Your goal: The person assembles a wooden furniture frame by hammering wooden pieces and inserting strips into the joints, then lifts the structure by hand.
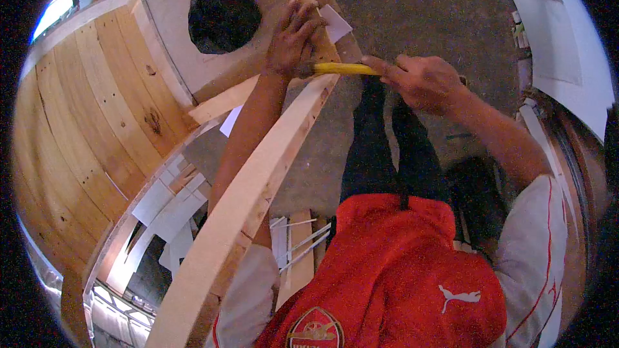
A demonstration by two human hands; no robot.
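Note:
My right hand point(425, 84) is closed around the yellow handle of a hammer point(345, 69), which lies crosswise, its far end close to my left wrist. That far end is blurred and dark. My left hand point(295, 38) rests at the corner of a pale wooden frame point(271, 145), fingers bent in over the wood. Whatever its fingertips hold, if anything, is hidden. A small white piece point(335, 24) sticks out beside those fingers, against the frame's edge.
A black plastic bag point(224, 13) lies on a board inside the frame. Wooden planks point(97, 96) form a panel at left. White offcuts point(171, 200) and thin strips point(306, 245) lie below the frame. Large white sheets point(554, 32) stand at right.

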